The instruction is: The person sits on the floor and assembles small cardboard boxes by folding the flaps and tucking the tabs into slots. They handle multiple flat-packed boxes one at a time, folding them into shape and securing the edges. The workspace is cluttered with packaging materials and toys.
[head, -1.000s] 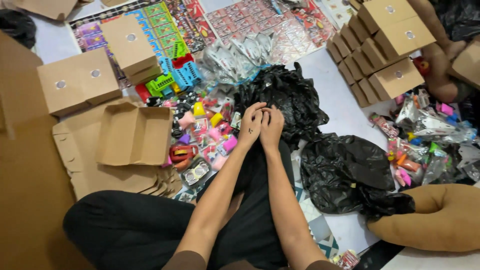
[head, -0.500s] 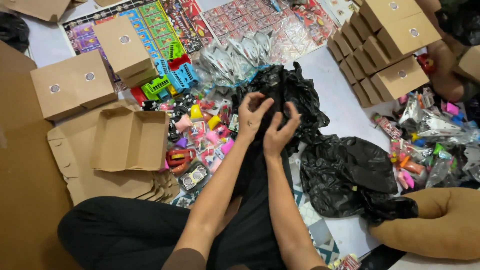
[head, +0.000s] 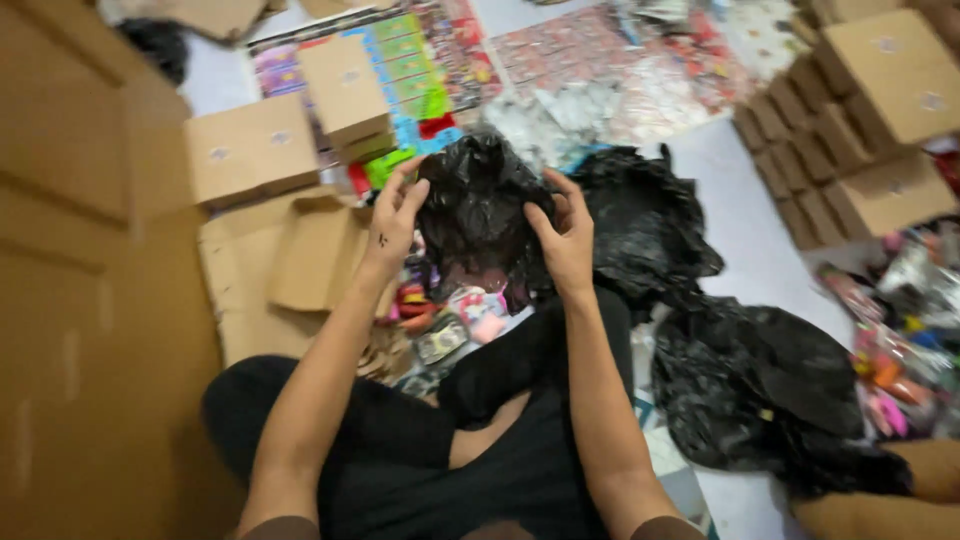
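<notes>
I sit cross-legged on the floor in black trousers. Both hands hold up a crumpled black plastic bag [head: 480, 215] in front of me. My left hand [head: 393, 215] grips its left edge and my right hand [head: 565, 235] grips its right edge, so the bag is spread between them. Under the bag lies a heap of small colourful packaged toys [head: 455, 320]. An open brown cardboard box [head: 315, 255] rests on flat cardboard just left of my left hand.
More black plastic bags [head: 760, 390] lie crumpled to my right. Closed brown boxes [head: 250, 150] stand at the left, and a stack of boxes [head: 860, 110] at the upper right. Colourful printed sheets [head: 600, 60] cover the far floor. Large cardboard [head: 90, 300] fills the left side.
My hands were together low over the toy heap; they have since taken the black bag, lifted it and moved apart, spreading it open. The camera view has shifted closer.
</notes>
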